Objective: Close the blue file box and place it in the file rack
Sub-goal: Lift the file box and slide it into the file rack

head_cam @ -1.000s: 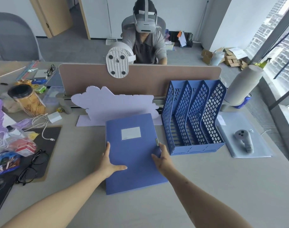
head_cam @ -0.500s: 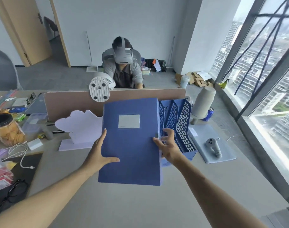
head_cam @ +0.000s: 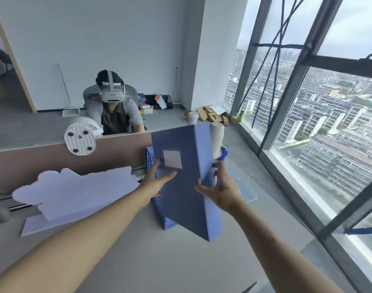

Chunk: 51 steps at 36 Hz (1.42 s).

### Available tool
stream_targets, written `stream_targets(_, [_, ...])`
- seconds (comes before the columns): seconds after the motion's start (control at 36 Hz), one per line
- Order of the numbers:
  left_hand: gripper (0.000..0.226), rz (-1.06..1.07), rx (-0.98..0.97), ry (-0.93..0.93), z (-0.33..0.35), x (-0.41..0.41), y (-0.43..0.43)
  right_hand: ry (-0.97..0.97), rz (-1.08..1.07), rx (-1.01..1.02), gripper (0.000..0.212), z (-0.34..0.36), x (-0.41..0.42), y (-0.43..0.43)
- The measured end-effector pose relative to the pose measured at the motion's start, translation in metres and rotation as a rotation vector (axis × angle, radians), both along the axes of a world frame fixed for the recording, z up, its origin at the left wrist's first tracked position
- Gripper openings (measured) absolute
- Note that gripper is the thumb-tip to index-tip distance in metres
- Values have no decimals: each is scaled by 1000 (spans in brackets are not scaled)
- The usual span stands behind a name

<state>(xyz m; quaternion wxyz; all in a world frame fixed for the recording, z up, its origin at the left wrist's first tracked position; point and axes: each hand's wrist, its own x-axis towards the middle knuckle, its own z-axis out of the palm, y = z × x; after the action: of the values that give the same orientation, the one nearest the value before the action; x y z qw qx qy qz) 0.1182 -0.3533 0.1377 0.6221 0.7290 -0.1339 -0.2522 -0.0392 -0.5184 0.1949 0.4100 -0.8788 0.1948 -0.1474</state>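
The closed blue file box (head_cam: 183, 187) with a white label is held upright in the air, turned so its spine faces right. My left hand (head_cam: 155, 182) grips its left edge, thumb across the front. Fingers spread, my right hand (head_cam: 221, 191) holds its right side by the spine. The blue mesh file rack (head_cam: 157, 204) stands on the desk directly behind and below the box; only its left wall and front corner show, the rest is hidden by the box.
A lilac cloud-shaped board (head_cam: 75, 193) stands left of the rack. A brown desk divider (head_cam: 43, 159) with a white fan (head_cam: 80, 138) clipped on runs behind. A grey cylinder (head_cam: 216, 134) and blue can (head_cam: 223, 153) sit behind the rack. A person with a headset (head_cam: 113, 106) sits opposite. Window at right.
The box was lifted off the desk, raised upright and swung right over the rack, turning its spine into view. Both hands kept hold. My head turned right toward the window.
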Motion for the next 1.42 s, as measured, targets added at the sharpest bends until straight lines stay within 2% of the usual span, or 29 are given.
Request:
stream_targets(0.08, [99, -19, -131, 73, 13, -3, -15, 6, -66, -90, 57, -5, -1, 11])
stream_targets(0.11, [103, -20, -151, 82, 17, -4, -18, 2, -83, -89, 57, -9, 1, 14])
stream_targets(0.17, [114, -3, -149, 77, 24, -5, -22, -17, -116, -75, 56, -18, 5, 19])
stream_targets(0.25, [107, 22, -122, 44, 27, -2, -21, -57, -142, -20, 54, -30, 12, 26])
stream_targets(0.33, [109, 15, -82, 37, 25, 5, -16, -87, -151, 15, 50, -39, 20, 34])
stream_targets(0.44, [82, 47, -119, 67, 20, 17, -12, -99, -137, 18, 54, -49, 37, 39])
stream_targets(0.5, [78, 50, -133, 86, 21, 19, -11, -120, -137, 41, 55, -54, 43, 40])
stream_targets(0.58, [80, 8, -147, 102, 20, 16, -16, -145, -146, 91, 58, -61, 46, 41])
stream_targets(0.67, [92, -29, -151, 116, 17, 16, -10, -176, -160, 150, 61, -69, 47, 47])
stream_targets(0.72, [97, 83, -112, 156, -3, 62, -7, -116, -79, 194, 61, -99, 101, 45])
stream_targets(0.81, [81, 56, -167, 201, -2, 60, -7, -134, -84, 241, 61, -101, 100, 45])
stream_targets(0.86, [79, 50, -186, 199, -1, 55, -17, -150, -104, 263, 63, -106, 96, 40])
stream_targets(0.97, [104, -1, -190, 194, -8, 55, -20, -159, -106, 288, 64, -114, 97, 39])
stream_targets(1.11, [98, -31, -143, 159, -24, 66, -19, -145, -95, 290, 66, -135, 111, 39])
stream_targets(1.28, [79, -44, -117, 173, -41, 71, -11, -123, -90, 333, 67, -158, 119, 47])
stream_targets(1.42, [88, -35, -105, 225, -59, 65, -12, -77, -84, 371, 63, -178, 117, 47])
